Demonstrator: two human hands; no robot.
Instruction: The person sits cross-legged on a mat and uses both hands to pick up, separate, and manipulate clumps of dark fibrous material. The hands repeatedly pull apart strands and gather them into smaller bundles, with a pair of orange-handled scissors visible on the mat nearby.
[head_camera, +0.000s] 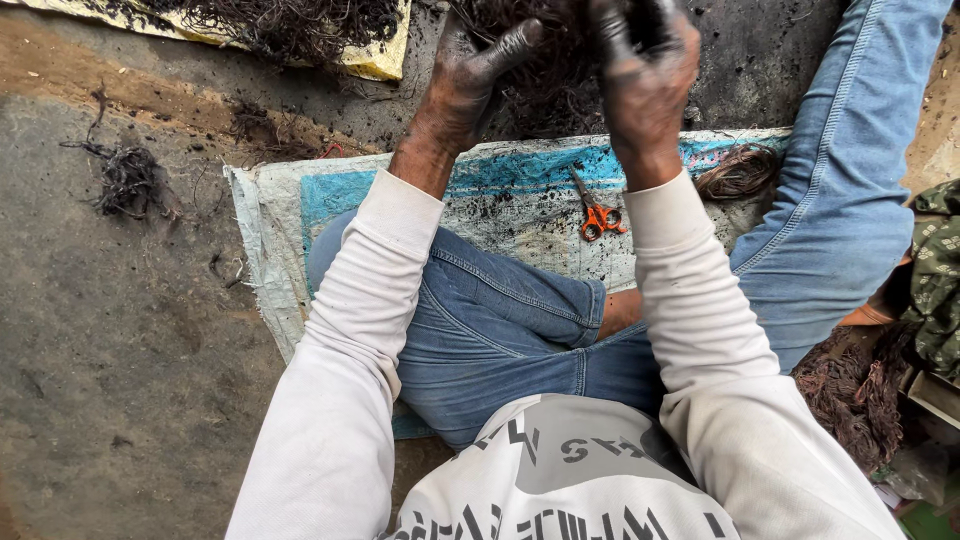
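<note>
Both hands (560, 75) grip wire tangle (555, 85)

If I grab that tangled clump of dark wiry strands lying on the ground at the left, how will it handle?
The clump is probably light and springy: it looks like loose, thin strands with gaps between them. It would likely sag and shed bits, since stray pieces lie scattered around it. It may also be dirty to grip; both the left hand and the right hand are blackened.

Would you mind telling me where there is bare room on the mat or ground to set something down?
The bare floor left of the woven mat is free below the small wire clump. The mat between the scissors and left hand is open though sooty. It is crowded under the right hand, at the dark wire pile.
</note>
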